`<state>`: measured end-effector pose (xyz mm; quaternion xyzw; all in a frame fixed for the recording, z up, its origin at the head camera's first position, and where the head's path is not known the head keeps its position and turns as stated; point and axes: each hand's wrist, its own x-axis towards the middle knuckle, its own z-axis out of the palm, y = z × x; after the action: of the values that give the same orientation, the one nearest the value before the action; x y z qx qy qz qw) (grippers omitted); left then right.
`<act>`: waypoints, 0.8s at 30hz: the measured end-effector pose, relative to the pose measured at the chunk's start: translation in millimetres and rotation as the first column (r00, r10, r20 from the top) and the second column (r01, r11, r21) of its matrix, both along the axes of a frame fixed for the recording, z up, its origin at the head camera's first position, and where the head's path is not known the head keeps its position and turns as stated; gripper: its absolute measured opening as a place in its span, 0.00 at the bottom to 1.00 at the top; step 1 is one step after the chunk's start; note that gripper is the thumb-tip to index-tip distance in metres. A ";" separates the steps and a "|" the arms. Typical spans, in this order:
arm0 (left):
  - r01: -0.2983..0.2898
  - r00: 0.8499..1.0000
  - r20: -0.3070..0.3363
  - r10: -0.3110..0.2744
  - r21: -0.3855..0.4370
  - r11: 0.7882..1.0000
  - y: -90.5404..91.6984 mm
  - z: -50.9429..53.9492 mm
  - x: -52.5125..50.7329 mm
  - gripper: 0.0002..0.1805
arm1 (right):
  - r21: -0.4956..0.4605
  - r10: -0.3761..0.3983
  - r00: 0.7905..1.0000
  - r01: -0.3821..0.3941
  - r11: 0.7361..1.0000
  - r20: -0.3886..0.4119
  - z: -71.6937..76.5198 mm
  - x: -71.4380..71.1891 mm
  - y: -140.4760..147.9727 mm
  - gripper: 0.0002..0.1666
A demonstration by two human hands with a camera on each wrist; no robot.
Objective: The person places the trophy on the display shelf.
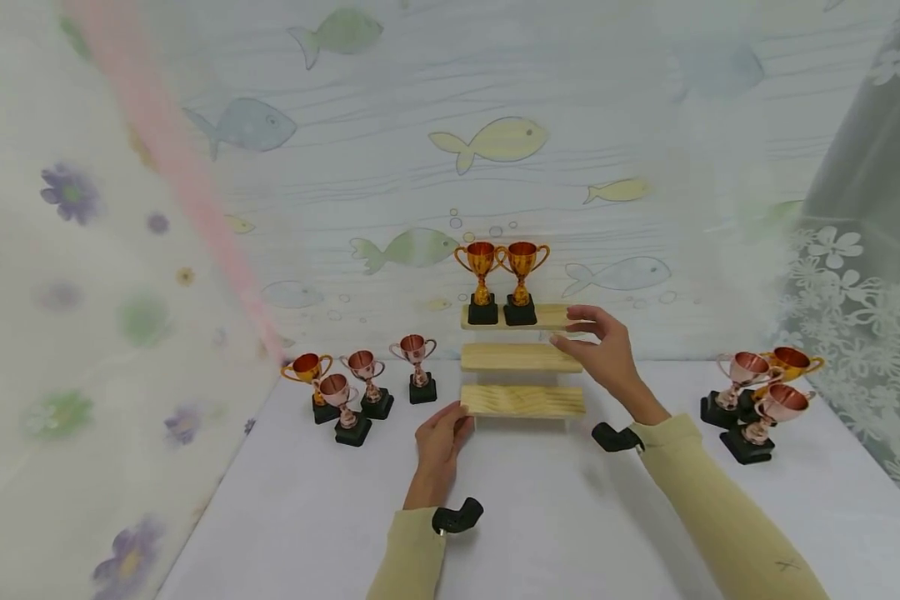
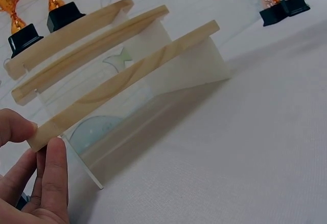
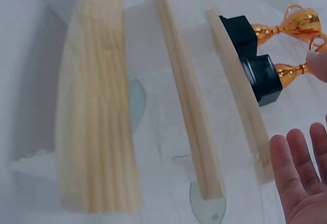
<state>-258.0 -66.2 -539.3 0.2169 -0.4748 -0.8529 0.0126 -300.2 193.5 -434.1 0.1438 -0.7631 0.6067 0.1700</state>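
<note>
Left fingers [image 2: 55, 168] pinch the bottom shelf's [image 1: 522, 402] left edge; right fingers [image 3: 287, 170] spread beside the top shelf [image 1: 553, 317]; open tabletop [image 1: 547, 517] in front.

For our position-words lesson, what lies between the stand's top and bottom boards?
The middle wooden board lies there, as the head view shows.

Seen from farther back, the head view faces forward and down toward the 3-tier wooden stand [image 1: 521, 358]; 2 wrist views, close up, the left tilted, the right turned sideways, share it and 2 gold trophies [image 1: 522, 265].
</note>
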 end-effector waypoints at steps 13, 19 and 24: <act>0.000 1.000 -0.008 0.000 -0.014 1.000 -1.3 2.0 2.0 0.20 | 0.264 0.028 0.981 0.023 0.964 -0.190 -1.8 70.3 61.8 0.22; -0.001 0.999 -0.034 0.001 0.004 1.000 -1.8 3.1 2.6 0.21 | 0.204 -0.060 0.945 0.131 0.970 -0.320 -2.2 98.9 112.1 0.29; 0.002 0.998 -0.058 -0.002 0.007 1.000 0.9 3.1 4.8 0.21 | 0.132 -0.181 0.901 0.250 0.959 -0.394 -9.9 119.9 155.0 0.32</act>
<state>-253.2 -65.3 -536.2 0.1915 -0.4716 -0.8604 0.0248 -180.3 348.4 -443.9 0.1870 -0.7785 0.4740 0.3664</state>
